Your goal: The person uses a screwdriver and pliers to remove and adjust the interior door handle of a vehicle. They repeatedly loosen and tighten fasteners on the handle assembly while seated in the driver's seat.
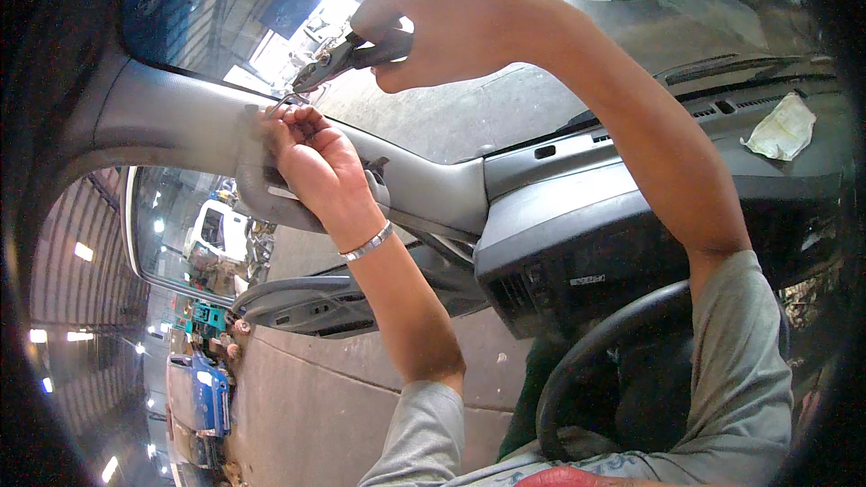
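My right hand (451, 27), raised in front of the windscreen, is closed around the dark handles of a pair of pliers (330, 65). The pliers' jaws point down and left and meet a thin bent metal wire (285, 101). Just below, my left hand (316, 158) has its fingers curled with the fingertips pinched at the wire's lower end. It is close against the grey windscreen pillar (171, 113), partly covering the grab handle (284, 207) there. A metal band (368, 242) circles my left wrist.
A steering wheel (577, 352) and dark dashboard (559, 234) lie below my right arm. A crumpled pale cloth or paper (783, 126) rests on the dash top. Left stands an open door (298, 293) with a side mirror (180, 234). Vehicles are parked outside.
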A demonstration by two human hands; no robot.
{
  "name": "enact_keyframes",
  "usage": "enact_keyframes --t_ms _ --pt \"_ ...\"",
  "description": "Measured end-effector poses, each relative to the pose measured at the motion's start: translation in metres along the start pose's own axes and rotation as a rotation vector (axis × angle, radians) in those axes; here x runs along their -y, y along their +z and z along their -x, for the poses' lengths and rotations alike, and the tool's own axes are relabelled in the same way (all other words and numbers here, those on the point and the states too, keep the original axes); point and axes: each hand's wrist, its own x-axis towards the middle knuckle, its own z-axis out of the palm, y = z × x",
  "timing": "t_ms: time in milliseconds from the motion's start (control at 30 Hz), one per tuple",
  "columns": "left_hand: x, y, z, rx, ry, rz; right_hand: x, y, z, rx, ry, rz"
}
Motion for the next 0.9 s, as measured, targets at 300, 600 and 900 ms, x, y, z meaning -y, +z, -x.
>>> enact_keyframes --t_ms 300,600,900 --pt "0.003 0.0 0.0 0.046 0.009 0.053 -0.001 -0.02 -0.006 0.16 -0.086 -0.157" --pt "-0.002 0.003 0.001 0.038 -0.049 0.038 0.002 -0.023 -0.007 0.17 -0.104 -0.206" --pt "-0.002 0.003 0.001 0.006 -0.036 0.02 0.005 -0.007 -0.004 0.078 0.028 0.008"
